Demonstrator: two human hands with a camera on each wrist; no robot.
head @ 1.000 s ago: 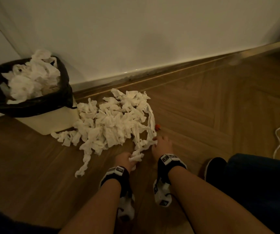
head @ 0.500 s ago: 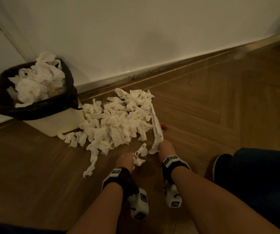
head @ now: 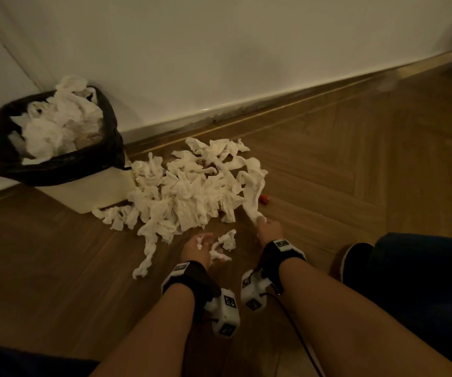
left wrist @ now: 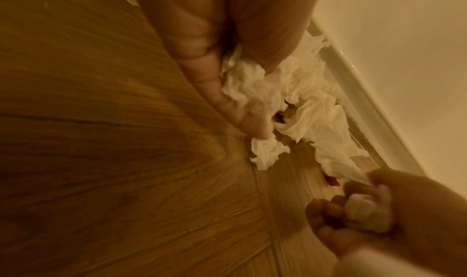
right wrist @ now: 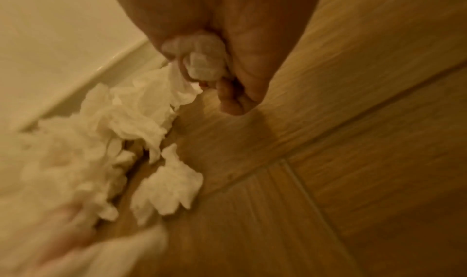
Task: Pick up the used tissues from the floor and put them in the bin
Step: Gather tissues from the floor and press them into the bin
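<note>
In the head view we see our left hand (head: 196,247) pinching a tissue scrap (head: 220,251) at lower centre, our right hand (head: 269,231) gripping a tissue strip (head: 252,197) from the pile (head: 184,191); the bin (head: 56,170) sits upper left.

Left wrist: fingers (left wrist: 202,65) curl round tissue.

Right wrist: fist clamps tissue.

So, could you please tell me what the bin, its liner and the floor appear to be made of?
Bin: probably plastic, judging by its smooth, pale, matte wall.
Liner: thin black plastic film, wrinkled and slightly glossy, folded over the rim.
Floor: wood or wood-look laminate; brown planks with visible grain in a herringbone pattern, with a low sheen.
</note>
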